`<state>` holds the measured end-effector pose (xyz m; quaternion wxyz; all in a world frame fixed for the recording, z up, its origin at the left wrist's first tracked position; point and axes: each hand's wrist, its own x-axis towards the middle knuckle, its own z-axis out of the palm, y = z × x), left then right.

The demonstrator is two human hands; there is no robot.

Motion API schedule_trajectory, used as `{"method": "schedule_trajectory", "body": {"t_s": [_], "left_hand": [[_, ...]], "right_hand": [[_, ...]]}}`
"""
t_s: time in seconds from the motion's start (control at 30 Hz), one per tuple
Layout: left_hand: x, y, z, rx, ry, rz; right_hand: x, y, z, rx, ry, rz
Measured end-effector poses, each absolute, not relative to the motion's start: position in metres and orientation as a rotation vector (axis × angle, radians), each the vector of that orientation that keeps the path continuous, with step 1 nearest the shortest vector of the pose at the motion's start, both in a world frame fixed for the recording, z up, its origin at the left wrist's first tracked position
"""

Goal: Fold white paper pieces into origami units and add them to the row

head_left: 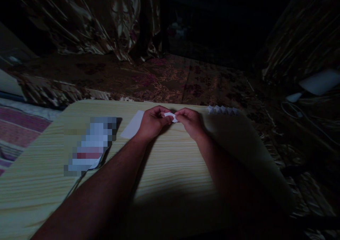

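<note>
Just above the far part of the table, a small folded piece of white paper (170, 116) is pinched between both hands. My left hand (154, 121) is closed on its left side, the thumb lying across it. On the right end, the fingertips of my right hand (189, 119) are pressed together. A flat white paper sheet (132, 124) lies on the table, partly behind my left hand. To the right of my right hand, several small folded paper pieces (222, 110) stand in a row along the far edge.
The pale wood-grain table (170, 169) has rounded corners. A blurred-out device (92, 144) with a cable lies on its left. Beyond stands a ledge covered in patterned cloth (159, 78), with curtains above. A white lamp-like object (320, 82) and cord are at right.
</note>
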<state>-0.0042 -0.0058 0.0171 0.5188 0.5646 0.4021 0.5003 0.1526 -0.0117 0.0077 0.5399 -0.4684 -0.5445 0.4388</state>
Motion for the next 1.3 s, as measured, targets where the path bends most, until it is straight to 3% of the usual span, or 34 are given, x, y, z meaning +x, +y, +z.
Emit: {"method": "schedule_trajectory", "body": {"t_s": [1.3], "left_hand": [[-0.0023, -0.0074, 0.0197, 1.339, 1.027, 1.144]], "right_hand": [[0.1499, -0.013, 0.0072, -1.138, -1.314, 0.96]]}}
